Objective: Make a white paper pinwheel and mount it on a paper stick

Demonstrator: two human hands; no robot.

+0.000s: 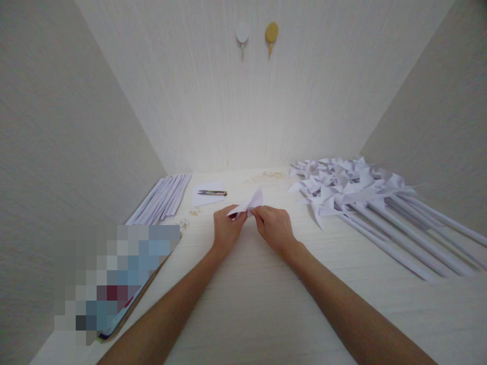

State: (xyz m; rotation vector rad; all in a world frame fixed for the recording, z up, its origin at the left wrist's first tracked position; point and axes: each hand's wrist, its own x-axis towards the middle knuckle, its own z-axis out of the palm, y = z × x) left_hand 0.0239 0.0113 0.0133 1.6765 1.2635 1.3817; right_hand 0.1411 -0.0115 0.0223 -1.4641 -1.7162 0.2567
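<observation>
Both hands pinch one folded white paper piece (248,205) between them, left hand (227,229) and right hand (274,228) fingers closed on it (above the table (266,304)). Beyond left hand: snips (212,192) on paper; right of right hand: paper pinwheels (342,185)

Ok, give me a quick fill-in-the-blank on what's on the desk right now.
1. Both hands, the left hand and the right hand, pinch a folded piece of white ____.
2. The small cutter lies on a white ____.
3. The finished pinwheels are piled on the ____ side of the table.
4. Two ____ are fixed to the back wall.

Missing words: paper; sheet; right; hooks
</observation>
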